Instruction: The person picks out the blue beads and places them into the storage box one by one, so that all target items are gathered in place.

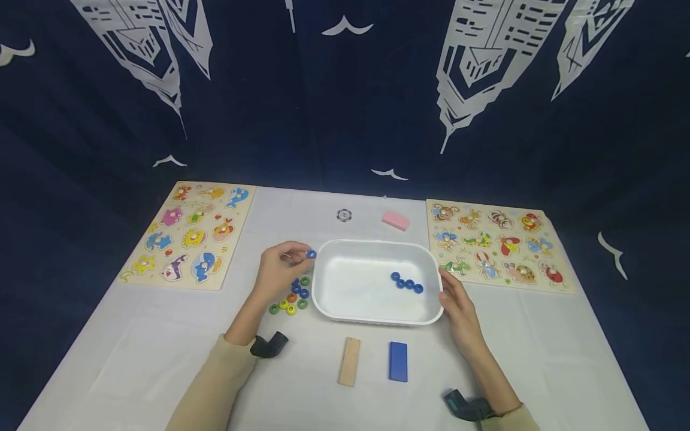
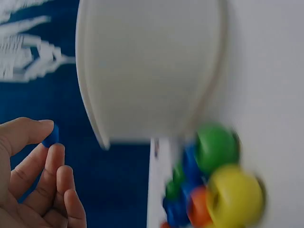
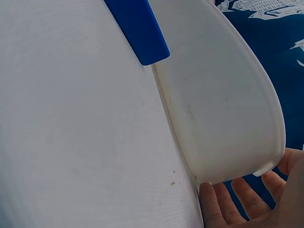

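Note:
My left hand (image 1: 277, 269) pinches a blue bead (image 1: 311, 254) between thumb and fingertip, just outside the left end of a white plastic tub (image 1: 377, 319). In the left wrist view the same blue bead (image 2: 51, 137) shows at the thumb tip, the other fingers loosely bent. Below that hand lies a cluster of loose beads (image 1: 291, 297) in blue, green, yellow and orange. Several blue beads (image 1: 409, 284) sit in a short row inside the tub, toward its right. At the tub's right end my right hand (image 1: 460, 311) rests its fairly straight fingers (image 3: 251, 197) against the outer wall and rim.
In front of the tub lie a plain wooden block (image 1: 349, 362) and a blue block (image 1: 398, 361). Behind it are a pink block (image 1: 396, 220) and a round chip (image 1: 344, 215). Picture puzzle boards flank it, one at left (image 1: 183, 239), another at right (image 1: 501, 246). A dark curtain (image 1: 302, 120) hangs behind.

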`<control>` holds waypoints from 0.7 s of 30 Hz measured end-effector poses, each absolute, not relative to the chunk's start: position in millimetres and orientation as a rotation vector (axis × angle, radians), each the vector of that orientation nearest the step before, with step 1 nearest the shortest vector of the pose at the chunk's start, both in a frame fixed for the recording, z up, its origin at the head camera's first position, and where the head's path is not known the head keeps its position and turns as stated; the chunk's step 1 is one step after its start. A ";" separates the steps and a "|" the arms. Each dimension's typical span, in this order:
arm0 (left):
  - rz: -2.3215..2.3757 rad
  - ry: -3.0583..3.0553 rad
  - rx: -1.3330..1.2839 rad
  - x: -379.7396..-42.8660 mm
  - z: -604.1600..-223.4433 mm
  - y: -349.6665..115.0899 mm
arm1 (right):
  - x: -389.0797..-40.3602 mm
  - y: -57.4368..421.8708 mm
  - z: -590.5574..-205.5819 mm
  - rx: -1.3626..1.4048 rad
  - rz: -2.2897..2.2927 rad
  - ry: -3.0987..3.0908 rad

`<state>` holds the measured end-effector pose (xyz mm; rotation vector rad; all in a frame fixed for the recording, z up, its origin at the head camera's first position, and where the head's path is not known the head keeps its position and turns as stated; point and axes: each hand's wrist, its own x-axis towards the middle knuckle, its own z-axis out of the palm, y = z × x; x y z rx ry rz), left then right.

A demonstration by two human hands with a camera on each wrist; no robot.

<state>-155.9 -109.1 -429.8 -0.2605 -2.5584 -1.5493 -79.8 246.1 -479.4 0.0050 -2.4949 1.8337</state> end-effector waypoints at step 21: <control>-1.411 -3.068 -0.745 -181.5 -450.2 17.4 | -79.7 246.9 -477.1 -0.010 1.803 -2.521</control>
